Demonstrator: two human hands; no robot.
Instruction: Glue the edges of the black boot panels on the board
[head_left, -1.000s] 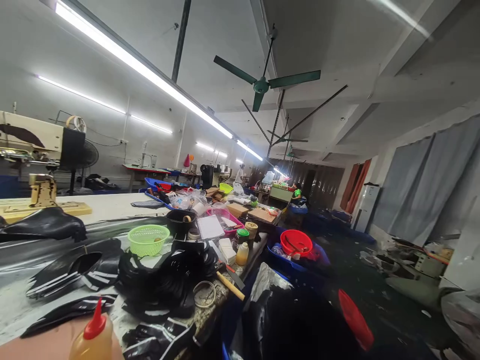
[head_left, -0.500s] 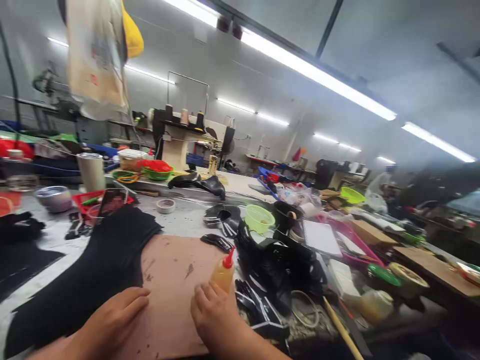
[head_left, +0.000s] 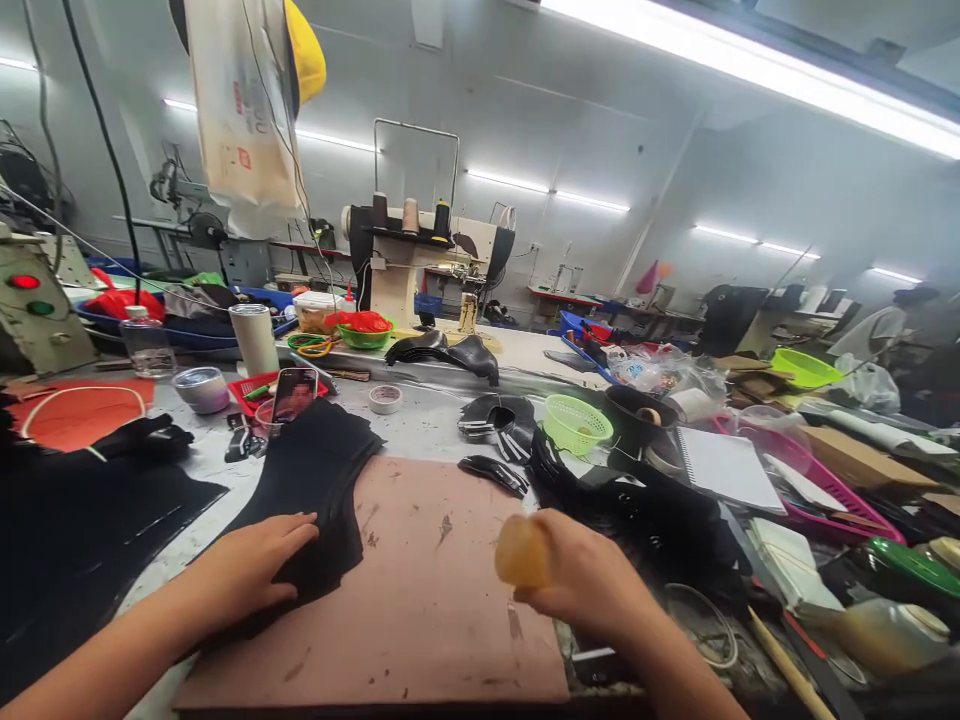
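My left hand lies on a stack of black cut pieces, with its fingers stretched out. The lower end of that stack overlaps the left side of a pinkish-brown board. In my right hand, over the board's right side, is a squeeze bottle of amber liquid. Its rounded base faces left, and its nozzle is hidden. Just beyond that hand lie a small glossy black piece and a heap of black pieces with white strips.
More black material covers the left. Behind the board are a tape roll, a phone and a light green basket. A sewing machine stands farther back. At right are a notebook and a wooden stick.
My right hand has tipped the bottle, which stood upright with its red nozzle up. My left hand now rests on the black stack, whose end overlaps the board. The view has swung left.
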